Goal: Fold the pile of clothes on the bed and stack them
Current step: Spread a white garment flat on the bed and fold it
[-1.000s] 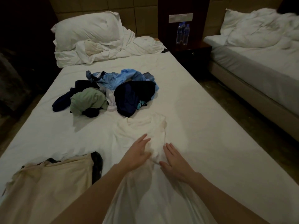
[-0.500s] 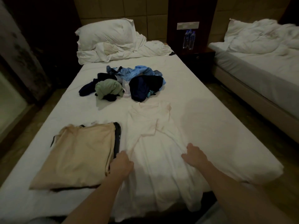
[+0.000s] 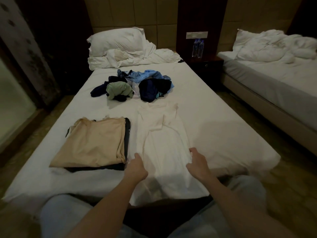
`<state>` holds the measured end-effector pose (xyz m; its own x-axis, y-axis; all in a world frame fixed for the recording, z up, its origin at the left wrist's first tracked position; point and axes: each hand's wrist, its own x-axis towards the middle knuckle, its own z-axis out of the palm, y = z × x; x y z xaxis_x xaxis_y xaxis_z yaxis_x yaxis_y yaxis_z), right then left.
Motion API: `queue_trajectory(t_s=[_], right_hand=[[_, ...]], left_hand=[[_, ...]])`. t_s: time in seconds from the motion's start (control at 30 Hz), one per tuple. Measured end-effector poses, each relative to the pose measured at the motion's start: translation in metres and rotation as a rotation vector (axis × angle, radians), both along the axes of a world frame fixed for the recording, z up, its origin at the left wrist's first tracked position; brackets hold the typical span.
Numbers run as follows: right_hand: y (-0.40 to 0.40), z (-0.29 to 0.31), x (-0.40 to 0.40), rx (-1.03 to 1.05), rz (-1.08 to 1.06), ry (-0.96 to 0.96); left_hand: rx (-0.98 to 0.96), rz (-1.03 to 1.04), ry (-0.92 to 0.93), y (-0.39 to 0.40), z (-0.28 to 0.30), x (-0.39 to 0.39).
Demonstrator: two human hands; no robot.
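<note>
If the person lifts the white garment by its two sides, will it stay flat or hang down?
The white garment likely sags: it lies wrinkled and drapes over the bed edge. It looks thin, so probably light. Left hand and right hand are at its sides.

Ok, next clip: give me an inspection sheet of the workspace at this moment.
Surface: bed with a white sheet, rumpled bedding and a pillow at its head.
Job's things: white garment spread lengthwise near the foot; folded stack to its left, beige piece on top, dark ones beneath; unfolded pile of blue, green and dark clothes further up.
Clutter: nothing seen on the bed besides clothes and bedding.
Hands: left hand at the garment's left edge, right hand at its right edge; grip cannot be told.
Cables: nothing seen.
Surroundings: nightstand with two water bottles; second bed, unmade, on the right.
</note>
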<state>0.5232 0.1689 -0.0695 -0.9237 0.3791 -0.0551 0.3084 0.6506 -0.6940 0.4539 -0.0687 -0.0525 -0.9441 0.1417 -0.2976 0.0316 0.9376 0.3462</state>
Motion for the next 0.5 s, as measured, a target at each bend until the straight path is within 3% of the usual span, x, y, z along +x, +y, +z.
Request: queue_trajectory(t_s=[0.1,0.17,0.23,0.37,0.5], right_hand=[[-0.027,0.003,0.000,-0.226,0.062,0.053],[-0.034,-0.001,0.005,-0.247,0.187,0.029],[-0.029,-0.008,0.012,0.093,0.429,-0.028],[-0.007,-0.028,0.020,0.749,0.818,-0.128],[0.002,-0.051,0.017,1.099,0.916,-0.068]], left_hand=[[0.455,0.127,-0.231,0.016,0.011,0.010],[0.530,0.088,-0.182,0.015,0.013,0.016],[0.310,-0.193,0.051,0.002,0.004,0.012],[-0.182,-0.914,0.230,-0.026,-0.030,0.002],[-0.443,-1.074,0.345,-0.025,-0.046,0.006]])
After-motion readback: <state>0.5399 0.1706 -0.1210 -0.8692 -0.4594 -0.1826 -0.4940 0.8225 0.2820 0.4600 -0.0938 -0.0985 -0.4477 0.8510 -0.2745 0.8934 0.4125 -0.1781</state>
